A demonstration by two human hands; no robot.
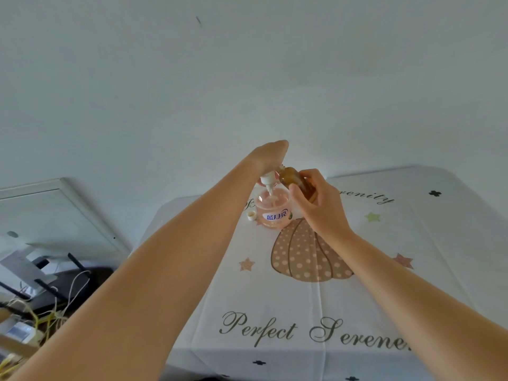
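Observation:
A pink soap bottle (pixel 275 209) with a blue label stands on the table near its far edge. My left hand (pixel 268 158) reaches over it from above and covers the top of its white pump head (pixel 267 182); the fingers are hidden behind the hand. My right hand (pixel 319 207) grips a small amber glass bottle (pixel 297 182), tilted so its open neck points at the pump. A small white cap (pixel 251 216) lies on the cloth just left of the pink bottle.
The table wears a white cloth (pixel 412 243) printed with a dotted pumpkin, stars and script lettering. To the left, below table height, sit a router with black antennas (pixel 55 281), tangled cables (pixel 52 314) and a leaning framed panel (pixel 55 213).

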